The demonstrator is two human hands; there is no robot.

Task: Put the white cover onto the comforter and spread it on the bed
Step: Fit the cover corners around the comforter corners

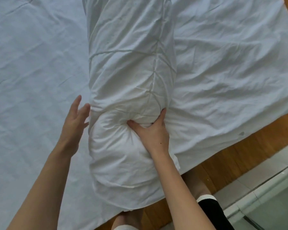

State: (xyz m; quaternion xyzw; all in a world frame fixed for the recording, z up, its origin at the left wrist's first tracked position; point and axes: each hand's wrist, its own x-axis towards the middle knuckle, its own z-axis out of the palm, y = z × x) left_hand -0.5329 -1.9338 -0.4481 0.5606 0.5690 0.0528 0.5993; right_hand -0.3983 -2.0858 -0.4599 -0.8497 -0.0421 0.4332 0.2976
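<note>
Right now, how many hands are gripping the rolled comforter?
1. The right hand grips the rolled comforter, its fingers dug into a fold. The left hand is open beside the roll's left edge; contact is unclear.

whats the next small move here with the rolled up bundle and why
Probably bring the left hand onto the near end of the rolled bundle and take hold beside the right hand. The right hand already grips a bunch of fabric there, while the left hovers open just off its side, touching nothing. The bundle still lies rolled along the bed, so two grips seem needed to work it.
</note>
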